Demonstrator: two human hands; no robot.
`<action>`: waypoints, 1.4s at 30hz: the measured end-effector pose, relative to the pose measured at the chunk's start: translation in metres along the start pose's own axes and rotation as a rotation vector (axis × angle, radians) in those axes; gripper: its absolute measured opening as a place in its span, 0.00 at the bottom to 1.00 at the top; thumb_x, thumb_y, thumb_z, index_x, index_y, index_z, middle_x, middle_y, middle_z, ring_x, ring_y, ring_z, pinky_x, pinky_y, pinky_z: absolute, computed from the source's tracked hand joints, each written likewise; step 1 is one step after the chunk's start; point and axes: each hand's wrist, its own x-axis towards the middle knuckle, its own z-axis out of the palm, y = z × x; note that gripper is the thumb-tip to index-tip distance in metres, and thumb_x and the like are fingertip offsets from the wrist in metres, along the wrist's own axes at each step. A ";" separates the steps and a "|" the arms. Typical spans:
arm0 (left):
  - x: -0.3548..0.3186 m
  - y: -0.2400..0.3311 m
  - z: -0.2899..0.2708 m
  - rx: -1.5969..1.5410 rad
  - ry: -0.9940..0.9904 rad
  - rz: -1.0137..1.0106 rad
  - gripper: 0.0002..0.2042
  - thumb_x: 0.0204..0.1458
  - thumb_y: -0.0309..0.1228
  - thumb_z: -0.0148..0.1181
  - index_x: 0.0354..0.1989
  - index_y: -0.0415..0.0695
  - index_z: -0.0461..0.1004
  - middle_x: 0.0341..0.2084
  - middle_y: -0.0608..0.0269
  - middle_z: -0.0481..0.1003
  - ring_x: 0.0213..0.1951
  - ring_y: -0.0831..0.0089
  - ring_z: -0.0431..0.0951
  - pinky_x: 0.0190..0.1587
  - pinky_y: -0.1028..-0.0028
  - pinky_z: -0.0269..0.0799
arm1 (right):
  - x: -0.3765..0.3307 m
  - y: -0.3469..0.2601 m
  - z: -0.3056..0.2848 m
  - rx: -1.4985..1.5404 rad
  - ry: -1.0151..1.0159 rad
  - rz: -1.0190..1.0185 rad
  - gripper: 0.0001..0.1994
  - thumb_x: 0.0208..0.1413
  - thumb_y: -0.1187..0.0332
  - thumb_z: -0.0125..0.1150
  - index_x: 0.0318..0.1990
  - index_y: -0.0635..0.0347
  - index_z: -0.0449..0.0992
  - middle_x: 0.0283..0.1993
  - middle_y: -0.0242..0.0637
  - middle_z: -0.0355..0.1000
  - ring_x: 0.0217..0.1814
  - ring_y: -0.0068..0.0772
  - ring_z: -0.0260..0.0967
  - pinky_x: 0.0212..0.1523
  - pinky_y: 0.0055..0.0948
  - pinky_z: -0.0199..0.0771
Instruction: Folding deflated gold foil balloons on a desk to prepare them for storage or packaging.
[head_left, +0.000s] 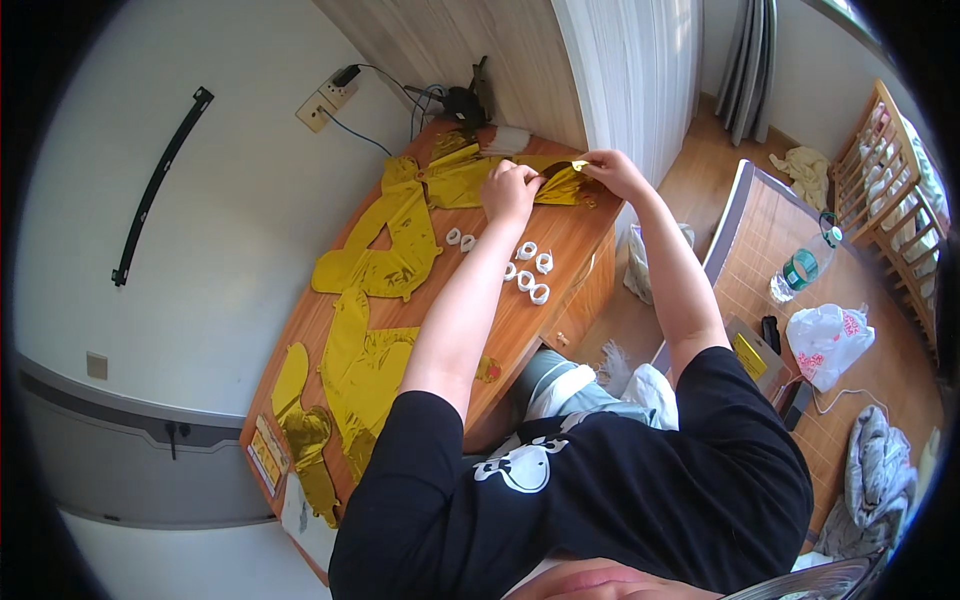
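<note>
Wooden worktop (560, 260) carries a gold foil balloon (470, 180), its long axis left-right; both hands (510, 190) (612, 172) pinch its right end.

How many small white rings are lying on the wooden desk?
6 white rings at least: two left of the left forearm, four right of it, near the desk's front edge. The forearm may hide more.

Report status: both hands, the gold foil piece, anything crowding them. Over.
Left hand and right hand both pinching one deflated gold foil balloon. More gold foil balloons flat on wooden desk. White rings close below hands.
</note>
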 end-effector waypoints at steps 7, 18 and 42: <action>-0.015 -0.001 -0.003 -0.100 0.084 0.016 0.14 0.59 0.42 0.64 0.47 0.47 0.76 0.41 0.56 0.78 0.45 0.55 0.79 0.46 0.58 0.75 | -0.002 -0.034 0.015 -0.138 0.056 -0.046 0.15 0.64 0.62 0.63 0.51 0.63 0.82 0.44 0.45 0.82 0.45 0.38 0.79 0.51 0.34 0.76; -0.036 0.014 -0.008 0.337 -0.284 0.197 0.21 0.57 0.50 0.63 0.53 0.51 0.79 0.49 0.57 0.77 0.57 0.56 0.74 0.61 0.53 0.67 | 0.040 -0.096 0.031 -0.495 0.137 -0.104 0.15 0.63 0.58 0.61 0.50 0.54 0.82 0.47 0.48 0.81 0.50 0.55 0.77 0.51 0.44 0.78; -0.114 -0.078 -0.243 -2.160 -0.292 -0.112 0.40 0.64 0.62 0.46 0.73 0.40 0.58 0.70 0.49 0.63 0.69 0.56 0.66 0.71 0.52 0.59 | -0.143 -0.281 0.100 -0.685 -0.121 -1.569 0.14 0.55 0.64 0.64 0.49 0.48 0.82 0.54 0.29 0.78 0.52 0.33 0.76 0.47 0.32 0.77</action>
